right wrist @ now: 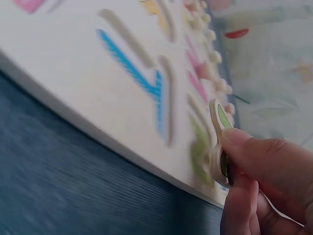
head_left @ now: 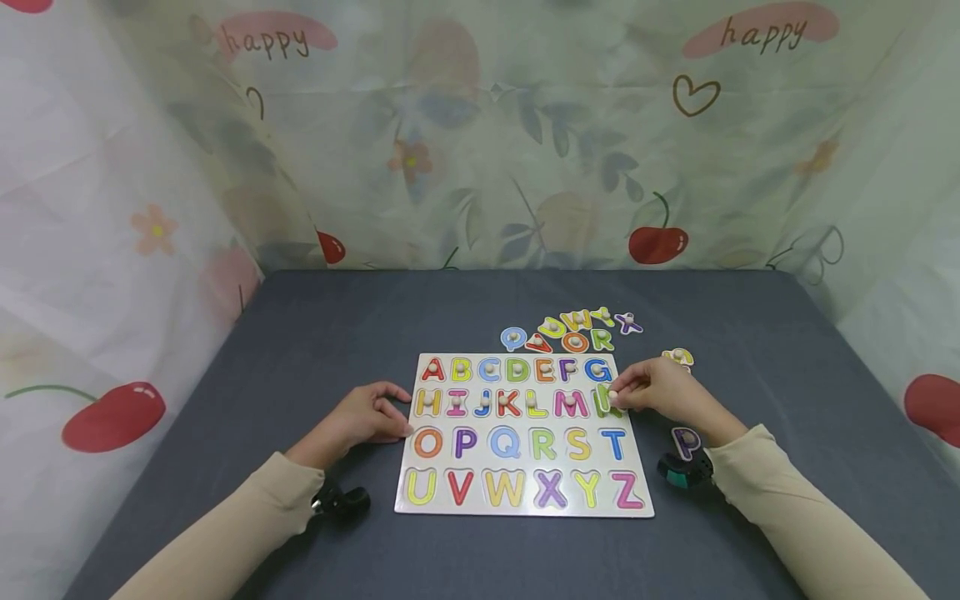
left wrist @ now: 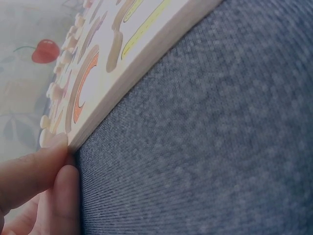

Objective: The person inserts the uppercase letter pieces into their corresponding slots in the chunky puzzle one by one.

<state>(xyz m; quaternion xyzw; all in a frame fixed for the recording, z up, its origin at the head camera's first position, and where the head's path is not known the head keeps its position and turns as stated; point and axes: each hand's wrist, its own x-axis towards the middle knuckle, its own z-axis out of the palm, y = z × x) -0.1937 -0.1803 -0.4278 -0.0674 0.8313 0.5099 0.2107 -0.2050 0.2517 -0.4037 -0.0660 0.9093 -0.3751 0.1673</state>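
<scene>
A white alphabet puzzle board (head_left: 480, 422) lies flat on the table. Knobbed letters A through M sit in its two upper rows; the two lower rows show bare printed recesses. My right hand (head_left: 656, 390) pinches a green letter N piece (right wrist: 215, 156) between thumb and fingers. That piece is tilted over the N recess at the board's right edge; the right wrist view shows its wooden side, and the fingers hide part of it. My left hand (head_left: 369, 414) touches the board's left edge with thumb and forefinger, the thumb (left wrist: 61, 142) lying against the rim.
Behind the board lie several loose letters, among them a blue Q (head_left: 513, 337), an orange O (head_left: 575, 342) and a purple X (head_left: 628, 323). To the right are a yellow piece (head_left: 677, 357), partly hidden by my hand, and a purple P (head_left: 686, 443) near my right wrist.
</scene>
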